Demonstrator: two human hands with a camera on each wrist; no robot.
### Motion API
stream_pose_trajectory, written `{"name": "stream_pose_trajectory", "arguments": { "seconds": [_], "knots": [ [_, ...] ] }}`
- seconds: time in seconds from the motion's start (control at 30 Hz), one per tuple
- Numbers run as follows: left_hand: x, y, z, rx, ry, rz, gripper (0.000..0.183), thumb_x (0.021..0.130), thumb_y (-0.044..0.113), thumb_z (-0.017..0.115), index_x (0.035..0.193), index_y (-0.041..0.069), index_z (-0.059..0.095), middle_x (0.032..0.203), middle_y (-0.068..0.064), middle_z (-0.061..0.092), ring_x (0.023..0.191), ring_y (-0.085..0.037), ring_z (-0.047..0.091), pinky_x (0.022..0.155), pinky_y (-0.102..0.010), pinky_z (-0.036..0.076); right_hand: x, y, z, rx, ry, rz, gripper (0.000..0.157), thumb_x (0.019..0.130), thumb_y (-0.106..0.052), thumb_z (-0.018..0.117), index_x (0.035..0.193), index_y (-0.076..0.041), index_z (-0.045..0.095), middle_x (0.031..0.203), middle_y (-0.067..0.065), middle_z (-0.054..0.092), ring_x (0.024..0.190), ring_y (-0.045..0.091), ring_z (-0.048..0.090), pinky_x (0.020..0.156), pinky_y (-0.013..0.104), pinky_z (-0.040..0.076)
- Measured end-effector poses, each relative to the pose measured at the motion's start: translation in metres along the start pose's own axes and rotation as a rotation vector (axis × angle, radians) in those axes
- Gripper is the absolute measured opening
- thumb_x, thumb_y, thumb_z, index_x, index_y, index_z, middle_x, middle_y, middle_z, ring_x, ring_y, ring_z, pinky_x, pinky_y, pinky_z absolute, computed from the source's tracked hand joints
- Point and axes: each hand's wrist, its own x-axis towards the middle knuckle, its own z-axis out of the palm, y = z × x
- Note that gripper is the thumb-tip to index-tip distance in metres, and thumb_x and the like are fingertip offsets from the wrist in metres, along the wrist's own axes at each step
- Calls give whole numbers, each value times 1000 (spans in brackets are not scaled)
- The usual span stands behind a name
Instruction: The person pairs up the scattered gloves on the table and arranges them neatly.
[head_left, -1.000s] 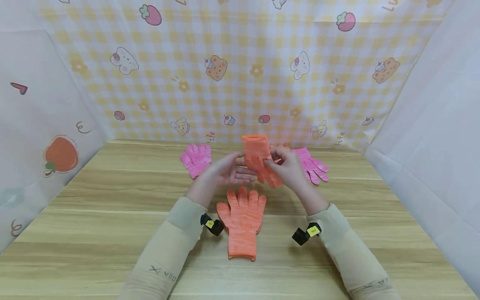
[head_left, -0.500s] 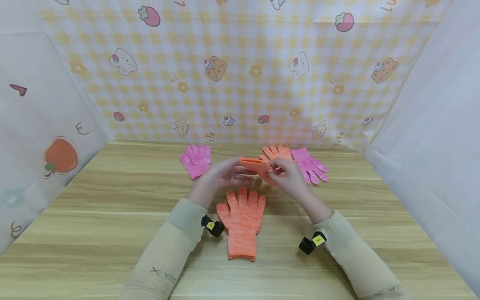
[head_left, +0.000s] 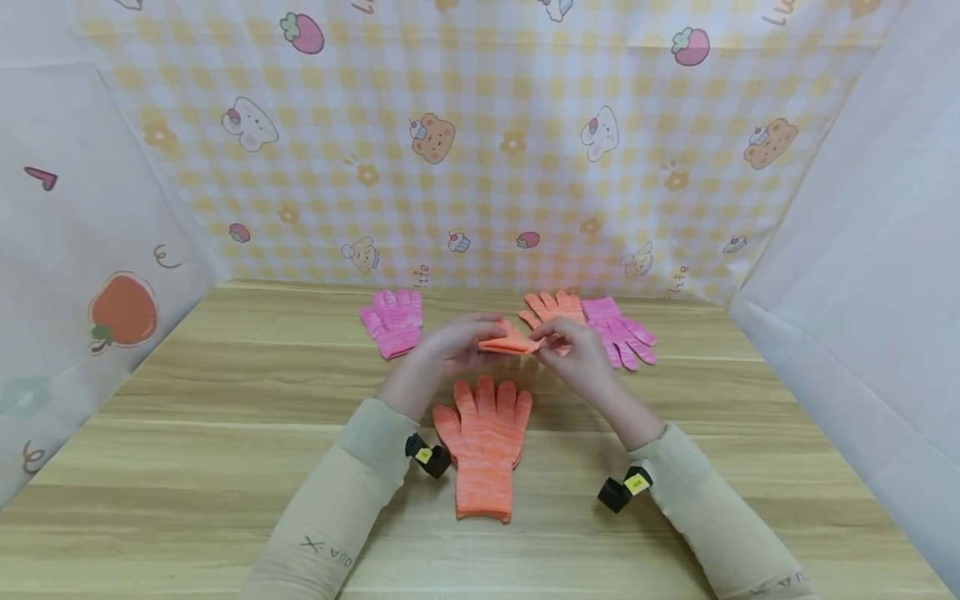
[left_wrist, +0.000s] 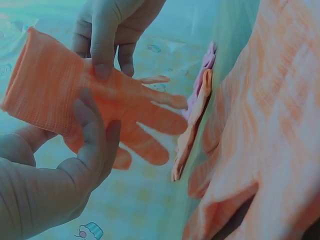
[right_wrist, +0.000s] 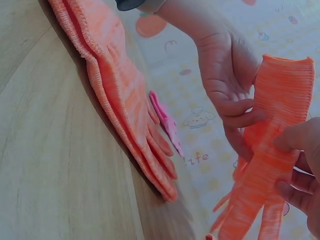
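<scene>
An orange knitted glove (head_left: 510, 340) hangs in the air between both hands, cuff opening toward the head camera, its fingers pointing away. My left hand (head_left: 453, 343) holds its left edge; in the left wrist view, the fingers lie across the glove (left_wrist: 55, 82) below the cuff. My right hand (head_left: 577, 352) pinches the opposite edge, thumb on one face and fingers behind, as the right wrist view shows. Below them, orange gloves (head_left: 484, 454) lie stacked flat on the table, fingers pointing away and cuffs toward the person.
At the back of the wooden table (head_left: 247, 367) lie a pink glove (head_left: 393, 325) on the left, and an orange glove (head_left: 552, 307) beside another pink glove (head_left: 619, 333) on the right. A checked cloth (head_left: 480, 192) hangs behind, with white cloth (head_left: 855, 208) at the sides.
The held glove has tipped from nearly upright to almost flat, its cuff swinging toward the person. My left fingers have closed onto its edge. The lying gloves have not moved.
</scene>
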Motion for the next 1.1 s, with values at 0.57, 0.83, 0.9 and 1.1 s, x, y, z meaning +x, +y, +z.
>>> {"name": "stream_pose_trajectory", "arguments": {
  "seconds": [0.57,0.83,0.9,1.1],
  "knots": [
    [-3,2,7,35,79,100,63,90,-10,54,147,9,36,98,-10,63,59,-9,59,56,-21,51,-15,8,2,105,90,265,36,83,2,70,116,3,57,121,19,55,106,37,57,85,47,51],
    [-4,2,15,96,89,119,63,89,-10,56,145,12,39,75,-4,58,54,-9,52,54,-21,49,-25,13,-4,112,89,444,41,88,-12,70,119,4,48,104,18,52,93,30,56,79,38,49],
    [-4,2,17,120,98,130,63,88,-10,57,144,14,41,80,-6,59,57,-10,53,55,-21,49,-26,14,-5,116,90,468,42,89,-14,68,119,5,46,102,16,50,93,29,55,80,37,48],
    [-6,2,21,155,112,148,64,87,-10,60,143,17,43,112,-16,59,69,-14,59,59,-24,52,-27,14,-6,120,95,464,20,95,-12,57,102,3,46,92,14,52,82,22,54,70,28,47]
  ]
}}
